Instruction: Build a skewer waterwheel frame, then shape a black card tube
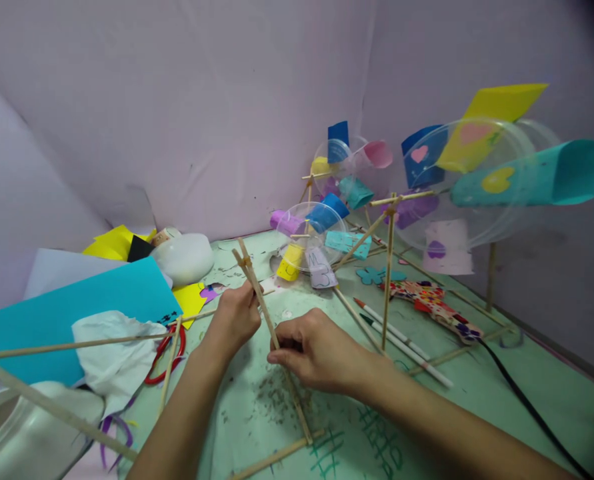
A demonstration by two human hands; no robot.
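Note:
A tilted frame of thin wooden sticks [297, 402] rises from a crosswise stick [277, 455] on the table, its two upper ends crossing at a joint. My right hand [321, 350] pinches the leaning stick about halfway up, between thumb and fingers. My left hand [237, 321] is closed just below the crossed top, against the sticks; its fingertips are partly hidden. Beyond my hands stands a small wheel [299, 230] made of a clear plastic disc with coloured paper pieces around it.
Two more paper-and-plastic wheels stand on stick frames; the large one [481, 193] is at right. A flower-patterned tool [427, 300] with a black cord lies near white pencils [401, 337]. Blue paper [77, 307], red-handled scissors [181, 347], tissue [114, 353] and a white jar [67, 420] sit left.

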